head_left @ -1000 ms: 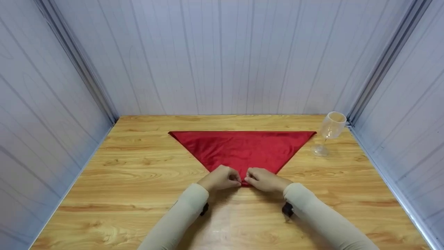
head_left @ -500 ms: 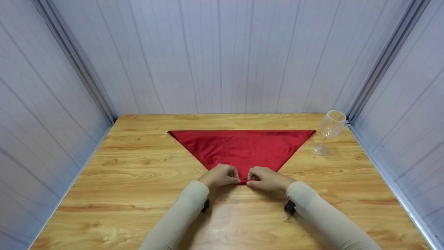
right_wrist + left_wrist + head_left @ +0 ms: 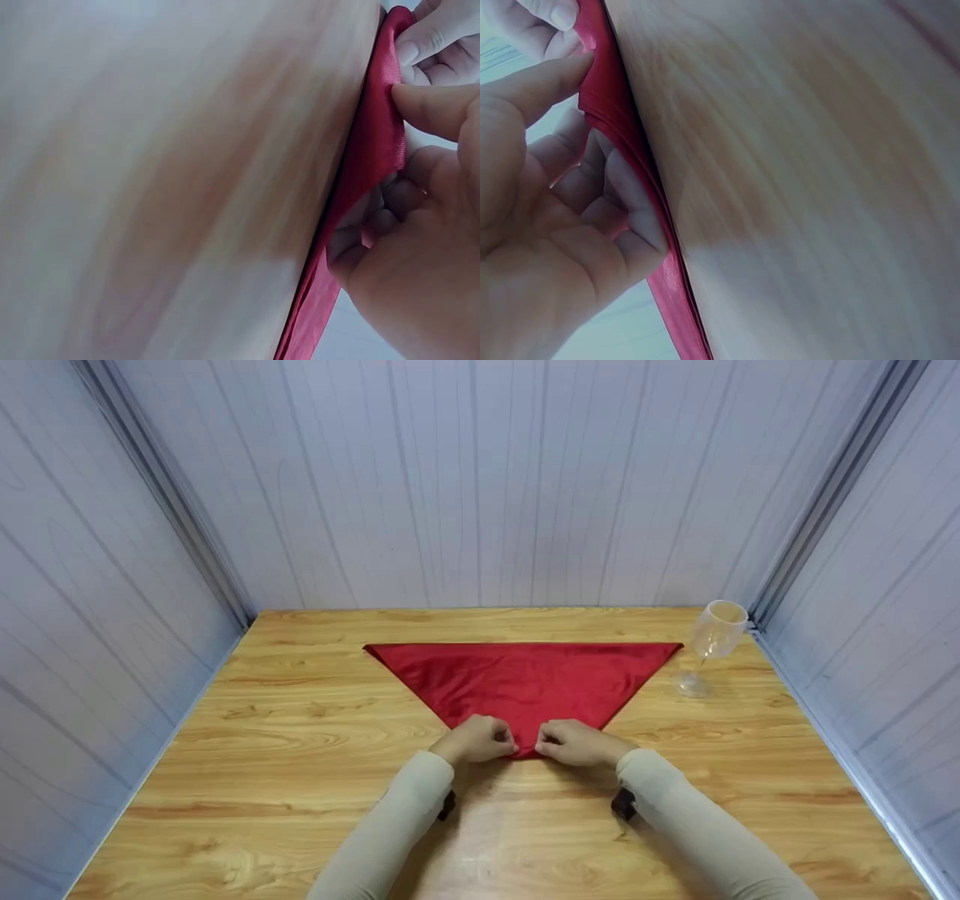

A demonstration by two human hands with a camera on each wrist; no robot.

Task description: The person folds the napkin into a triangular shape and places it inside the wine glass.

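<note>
A red cloth napkin (image 3: 525,682) lies on the table, folded, its long straight edge at the back and its sides narrowing toward me. At its near end my left hand (image 3: 478,739) pinches the turned-up edge between thumb and curled fingers. My right hand (image 3: 577,743) pinches that same edge a short way to the right. In the left wrist view, the left thumb presses the red fold (image 3: 615,90) and the other fingers curl beneath it. The right wrist view has the right thumb on the fold (image 3: 375,135), with fingers tucked under the cloth. Part of the near edge is hidden behind the hands.
A clear stemmed wine glass (image 3: 718,630) stands upright at the back right, close to the napkin's right corner. The wood-grain table (image 3: 300,720) is bounded by a pale panelled wall (image 3: 480,495) behind and walls on both sides.
My fingertips have drawn slightly apart along the near edge, which now sits a little farther from me. Both hands keep their pinch; the glass stays put.
</note>
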